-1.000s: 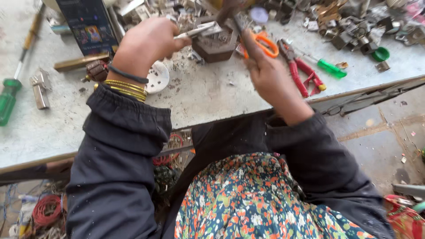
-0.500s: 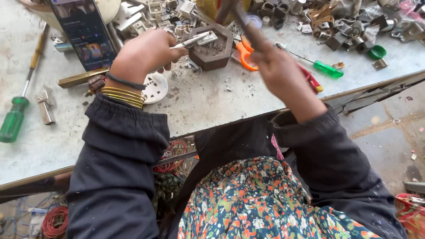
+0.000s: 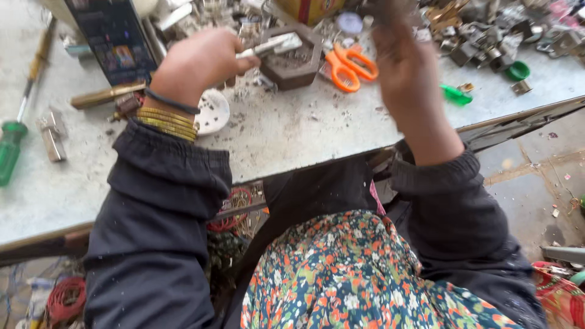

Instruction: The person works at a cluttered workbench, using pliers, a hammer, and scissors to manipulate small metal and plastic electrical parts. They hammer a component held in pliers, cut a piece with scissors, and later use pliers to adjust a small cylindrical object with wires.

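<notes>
A person in dark sleeves and a floral garment sits at a pale, dusty table (image 3: 292, 140), seen from above. The left hand (image 3: 198, 61), with gold bangles at the wrist, is closed in a fist around a slim silver metal rod (image 3: 271, 45), whose free end lies over a hollow hexagonal block (image 3: 292, 58) near the far edge of the table. The right hand (image 3: 405, 67) is raised above the table, to the right of the block, and blurred; its fingers curl as if around something, but what it holds runs out of the top of the frame and cannot be made out.

Orange-handled scissors (image 3: 347, 67) lie just right of the block, a white disc (image 3: 210, 113) sits beside the left wrist, and a green-handled screwdriver (image 3: 12, 149) lies far left. Loose metal parts (image 3: 487, 36) crowd the far right of the table.

To do this step well, it seems wise to keep the rod's end resting firmly on the block, with the left fingers set back from the tip, and to bring the right hand down squarely so the rod does not skid into the scissors or the loose scrap.
</notes>
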